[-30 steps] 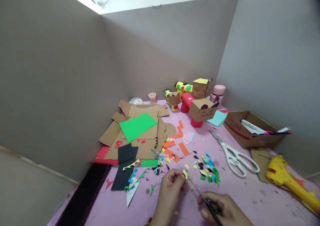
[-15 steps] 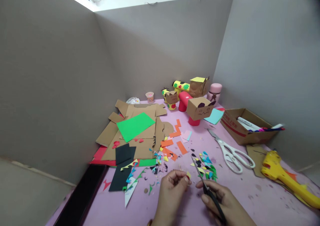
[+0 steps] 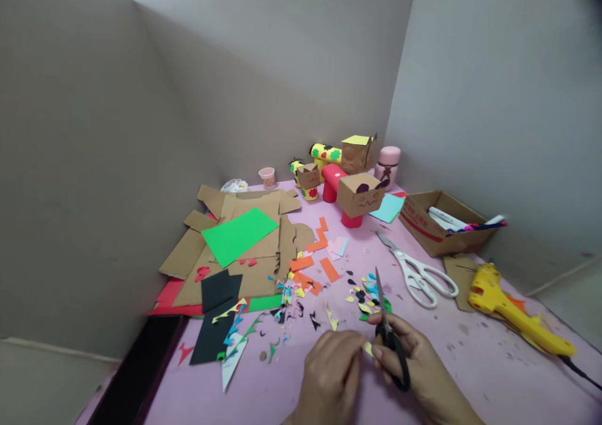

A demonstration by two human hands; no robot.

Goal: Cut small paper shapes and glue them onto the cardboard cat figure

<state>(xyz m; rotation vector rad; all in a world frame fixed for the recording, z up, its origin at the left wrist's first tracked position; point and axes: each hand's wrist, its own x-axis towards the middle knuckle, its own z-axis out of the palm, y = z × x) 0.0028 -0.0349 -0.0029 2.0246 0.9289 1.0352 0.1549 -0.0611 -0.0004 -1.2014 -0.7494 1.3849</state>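
Observation:
My right hand (image 3: 418,362) is wrapped round the black handles of a pair of scissors (image 3: 382,306), whose blades point away from me and look closed. A small piece of yellow paper (image 3: 368,348) shows between my left fingertips and my right thumb. My left hand (image 3: 329,372) is closed at that piece, knuckles up, with most of its fingertips hidden. Just beyond the scissors lies a pile of small cut paper shapes (image 3: 364,296) in black, yellow, blue and green. Curled paper scraps (image 3: 332,318) lie in front of my left hand.
Flattened cardboard (image 3: 258,281) and green paper (image 3: 241,234) lie left, beside a dark flat object (image 3: 136,368). A cardboard-headed red animal (image 3: 360,194) stands at the back. White scissors (image 3: 418,274), a box of pens (image 3: 427,243) and a yellow glue gun (image 3: 517,318) occupy the right.
My left hand has turned over and moved right, bringing the yellow paper against my right thumb. The scissors now point more upright. The view has shifted right, and more scraps lie beyond my left hand.

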